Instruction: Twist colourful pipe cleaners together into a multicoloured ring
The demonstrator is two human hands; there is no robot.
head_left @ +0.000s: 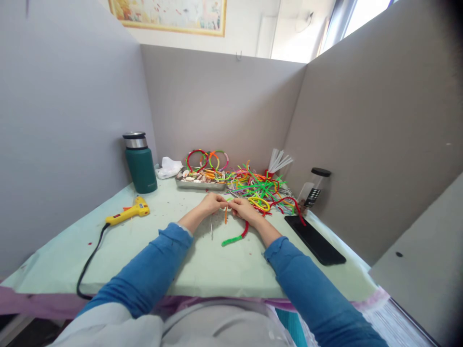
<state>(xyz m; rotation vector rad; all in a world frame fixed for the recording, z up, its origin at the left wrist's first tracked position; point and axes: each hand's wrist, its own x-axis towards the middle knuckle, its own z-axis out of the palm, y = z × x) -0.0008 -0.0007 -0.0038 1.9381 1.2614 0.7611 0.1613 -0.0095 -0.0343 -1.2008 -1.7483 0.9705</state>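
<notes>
1. With 12 o'clock taken as straight ahead from the hands, the worktop (217,279) is enclosed by grey partitions (224,101) at 10, 12 and 2; its front edge is reached at 6.
2. Room for movement is left between the blue sleeves (144,270); it is bounded at 9 o'clock by the yellow glue gun (132,211), at 1 by a heap of coloured strips (258,185) and at 4 by a black slab (314,241).
3. The left hand (214,203) and right hand (242,208) are held together, thumbs and fingers pinched on the top of an orange strip (226,216), which hangs just below them at 6 o'clock.
4. Near 5 o'clock, a red-and-green strip (233,241) is partly hidden by the right hand.
5. The pinched end is covered by fingertips; individual strands in the heap can hardly be distinguished.
</notes>
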